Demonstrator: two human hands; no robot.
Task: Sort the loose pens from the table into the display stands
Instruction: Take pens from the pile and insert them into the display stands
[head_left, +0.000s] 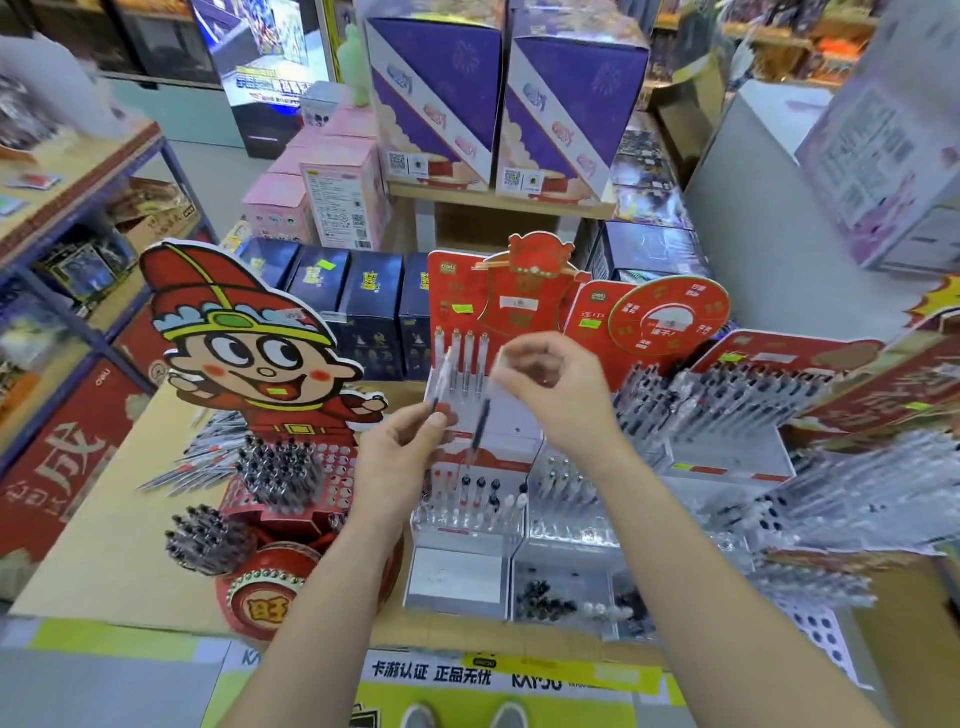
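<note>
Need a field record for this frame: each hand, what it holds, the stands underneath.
left hand: pinches clear plastic pen, blurred
right hand: pinches dark-gripped clear pen, tip pointing down
below hands: clear tiered pen stand with red card back, partly filled
left of it: red cartoon-figure stand, packed with dark-capped pens
surface: tan table

The tan tabletop (119, 530) carries a cartoon-figure stand (260, 364), loose pens (197, 467) beside it, and clear display stands (462, 571).
</note>
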